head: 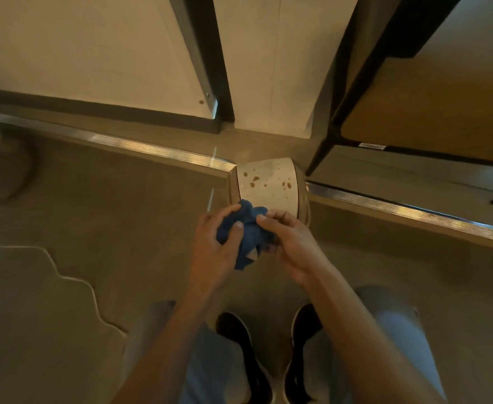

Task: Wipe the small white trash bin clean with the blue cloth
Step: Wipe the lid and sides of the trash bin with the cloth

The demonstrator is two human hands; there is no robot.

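The small white trash bin stands on the floor just ahead of me, its side speckled with brown stains. Right in front of it, both hands hold a crumpled blue cloth. My left hand grips the cloth's left side, thumb on top of the fabric. My right hand pinches its right side with curled fingers. The cloth's upper edge overlaps the bin's lower rim in view; whether it touches the bin I cannot tell.
A metal floor strip runs behind the bin on both sides. A black-framed chair or table stands at the right, its leg close to the bin. White panels rise behind. My knees and black shoes are below.
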